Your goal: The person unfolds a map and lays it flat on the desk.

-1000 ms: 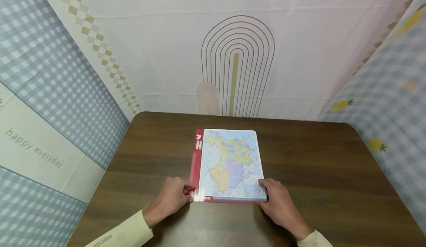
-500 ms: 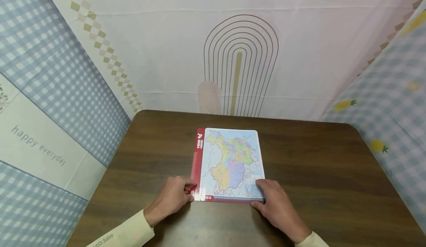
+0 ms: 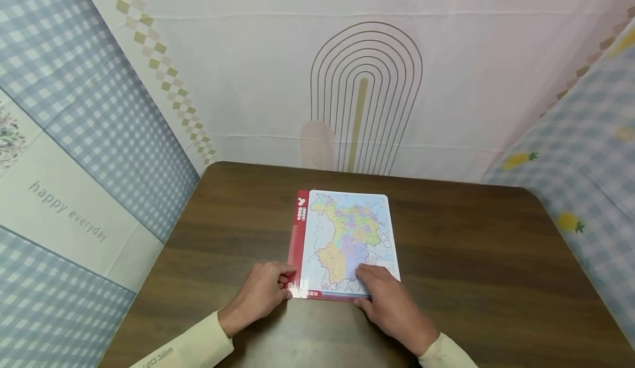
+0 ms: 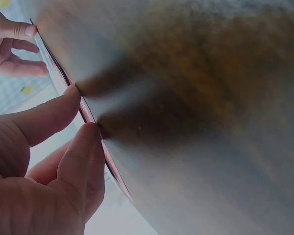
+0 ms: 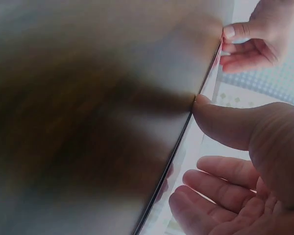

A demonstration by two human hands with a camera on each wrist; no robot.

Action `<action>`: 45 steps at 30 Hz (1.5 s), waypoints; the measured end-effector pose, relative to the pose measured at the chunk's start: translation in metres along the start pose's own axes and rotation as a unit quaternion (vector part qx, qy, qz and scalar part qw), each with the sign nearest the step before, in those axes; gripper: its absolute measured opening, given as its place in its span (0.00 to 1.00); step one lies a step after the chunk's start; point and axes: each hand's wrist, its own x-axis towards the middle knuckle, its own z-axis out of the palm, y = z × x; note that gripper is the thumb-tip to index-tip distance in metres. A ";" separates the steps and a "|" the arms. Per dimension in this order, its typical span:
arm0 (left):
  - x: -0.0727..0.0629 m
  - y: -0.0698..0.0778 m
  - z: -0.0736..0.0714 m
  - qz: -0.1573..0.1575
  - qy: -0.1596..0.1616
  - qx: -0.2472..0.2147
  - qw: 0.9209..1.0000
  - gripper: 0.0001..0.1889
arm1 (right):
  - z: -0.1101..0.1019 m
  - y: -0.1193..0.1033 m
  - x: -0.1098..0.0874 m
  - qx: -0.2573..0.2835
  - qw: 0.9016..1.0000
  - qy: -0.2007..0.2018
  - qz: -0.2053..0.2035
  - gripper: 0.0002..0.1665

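Observation:
A colourful map (image 3: 342,236) with a red strip down its left side lies flat on the table, sideways to the person. Along its near side a thin reddish layer peeks out. The left hand (image 3: 260,290) pinches the near left corner, thumb at the front edge and curled fingers at the red strip. In the left wrist view, the left thumb (image 4: 54,115) and fingertips meet the thin edge. The right hand (image 3: 392,304) lies over the near right part of the map, fingers extended on the sheet. Its thumb (image 5: 225,120) touches the near edge, covering the near right corner.
The dark brown wooden table (image 3: 471,247) reaches out on both sides of the map. Behind it hangs a pale cloth (image 3: 248,81) with a printed arch. A blue checked cloth (image 3: 134,120) borders the left, and another checked cloth (image 3: 585,191) with pineapples the right.
The right hand has slid left along the near edge, from the right corner further over the map. The left hand stays at its corner. The whole view has shifted slightly.

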 end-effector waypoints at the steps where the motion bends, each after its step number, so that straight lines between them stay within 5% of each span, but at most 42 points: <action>1: 0.000 0.000 0.000 0.000 -0.001 0.002 1.000 0.25 | 0.001 -0.002 0.001 -0.003 1.000 0.000 -0.008 0.34; 19: 0.003 -0.002 -0.001 -0.003 -0.012 -0.010 1.000 0.23 | 0.015 -0.038 0.026 -0.051 0.994 -0.050 -0.080 0.33; 37: 0.005 0.003 -0.005 0.001 -0.040 -0.002 0.999 0.24 | 0.018 -0.050 0.018 -0.217 0.962 -0.067 -0.152 0.24; 45: 0.004 0.000 -0.006 0.005 -0.042 -0.004 0.999 0.23 | 0.004 -0.050 0.011 -0.262 0.952 -0.073 -0.137 0.25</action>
